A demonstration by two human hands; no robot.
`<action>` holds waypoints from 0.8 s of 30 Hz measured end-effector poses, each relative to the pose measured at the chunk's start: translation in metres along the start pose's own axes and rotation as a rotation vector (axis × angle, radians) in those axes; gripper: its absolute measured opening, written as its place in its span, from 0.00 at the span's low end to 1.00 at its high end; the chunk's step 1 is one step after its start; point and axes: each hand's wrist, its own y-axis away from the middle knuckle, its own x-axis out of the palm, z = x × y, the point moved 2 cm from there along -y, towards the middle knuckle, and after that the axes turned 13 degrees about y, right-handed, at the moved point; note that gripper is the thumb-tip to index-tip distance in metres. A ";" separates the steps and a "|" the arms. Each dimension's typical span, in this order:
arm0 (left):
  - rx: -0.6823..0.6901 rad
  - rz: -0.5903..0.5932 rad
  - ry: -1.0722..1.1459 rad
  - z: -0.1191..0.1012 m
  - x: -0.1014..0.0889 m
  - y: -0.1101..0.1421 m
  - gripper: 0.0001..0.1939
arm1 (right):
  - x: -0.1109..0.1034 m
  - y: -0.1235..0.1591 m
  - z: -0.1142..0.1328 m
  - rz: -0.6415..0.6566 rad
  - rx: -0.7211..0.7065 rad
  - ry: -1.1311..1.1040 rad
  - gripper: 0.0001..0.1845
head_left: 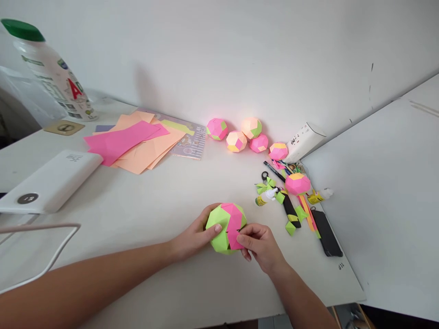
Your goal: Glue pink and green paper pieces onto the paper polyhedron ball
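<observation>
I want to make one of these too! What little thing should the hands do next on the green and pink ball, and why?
I'd gently press the pink paper flat with the right hand. It already pinches that paper's edge, and a dark gap shows beside it, so it seems not fully closed. The left hand steadies the ball.

Left grip (202, 230) holds a green-and-pink paper ball (223, 228); right grip (259, 244) seems to pinch its pink edge
</observation>
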 end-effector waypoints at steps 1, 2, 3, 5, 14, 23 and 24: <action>-0.002 0.016 -0.007 0.000 0.000 0.000 0.37 | 0.000 0.000 -0.001 -0.009 -0.002 0.003 0.13; -0.004 0.025 -0.009 0.001 0.000 -0.001 0.37 | 0.000 0.000 -0.002 -0.020 0.000 0.006 0.13; -0.004 0.029 -0.014 0.002 0.000 -0.001 0.37 | -0.001 -0.001 -0.003 -0.029 0.006 0.012 0.14; -0.011 0.037 -0.025 0.003 0.001 -0.002 0.36 | -0.002 -0.002 -0.004 -0.051 0.012 0.015 0.15; 0.037 -0.080 -0.107 -0.007 0.005 -0.002 0.29 | 0.001 -0.001 -0.002 -0.056 -0.098 0.034 0.13; 0.161 -0.212 -0.349 -0.009 0.005 0.003 0.29 | 0.004 -0.003 -0.005 -0.058 -0.034 0.076 0.15; 0.202 -0.211 -0.399 -0.008 0.003 0.003 0.28 | 0.005 -0.003 -0.005 -0.056 -0.028 0.080 0.15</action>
